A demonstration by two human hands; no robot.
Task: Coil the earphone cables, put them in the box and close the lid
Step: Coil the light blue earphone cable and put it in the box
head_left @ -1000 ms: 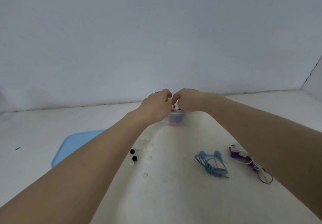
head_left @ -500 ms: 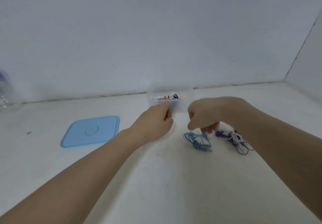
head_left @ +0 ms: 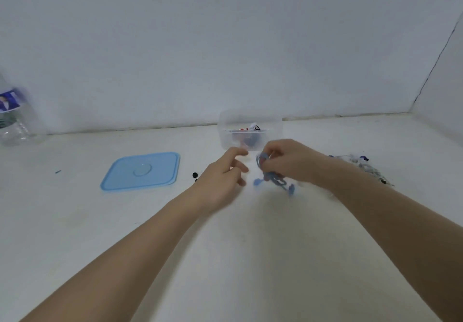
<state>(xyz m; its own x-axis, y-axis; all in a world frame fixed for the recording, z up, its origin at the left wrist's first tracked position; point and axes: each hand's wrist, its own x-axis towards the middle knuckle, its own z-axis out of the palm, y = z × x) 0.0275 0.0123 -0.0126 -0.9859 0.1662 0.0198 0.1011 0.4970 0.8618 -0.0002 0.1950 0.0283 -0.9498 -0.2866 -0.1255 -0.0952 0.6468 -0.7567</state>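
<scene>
A clear plastic box (head_left: 250,121) stands open at the back of the white table, with a red and black earphone bundle inside. Its blue lid (head_left: 141,170) lies flat to the left. My right hand (head_left: 288,162) pinches the blue earphones (head_left: 274,180) and holds them just above the table in front of the box, the earbuds dangling. My left hand (head_left: 223,174) hovers beside them, fingers loosely spread, holding nothing. A tangle of purple and white earphones (head_left: 363,167) lies on the table behind my right forearm.
A plastic water bottle (head_left: 15,121) stands at the far left by the wall. Small black ear tips (head_left: 195,175) lie between the lid and my left hand. The wall runs right behind the box, with a corner at the right.
My right hand came back from the box, took hold of the blue earphones and lifted them. My left hand let go of the box and drew back toward me.
</scene>
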